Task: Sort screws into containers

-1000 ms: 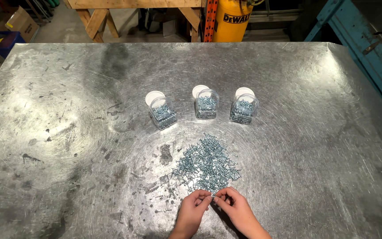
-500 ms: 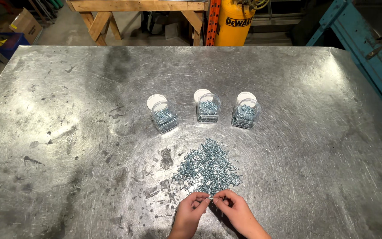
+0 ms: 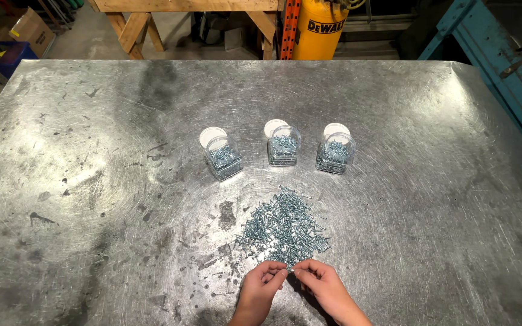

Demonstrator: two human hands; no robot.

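1. Three small clear plastic jars (image 3: 284, 148) of screws stand open, well beyond your fingertips; a careless reach could tip one.
2. Your left hand (image 3: 260, 288) and right hand (image 3: 321, 287) pinch together at the near edge of the loose pile of small silvery screws (image 3: 284, 226), seemingly sharing one screw.
3. A slack pinch could drop it back among the others.

There is just one camera, up on the person's head. It looks down and forward over the metal table (image 3: 92, 181), from fairly high up. Both hands sit at the very bottom edge, closest to it.
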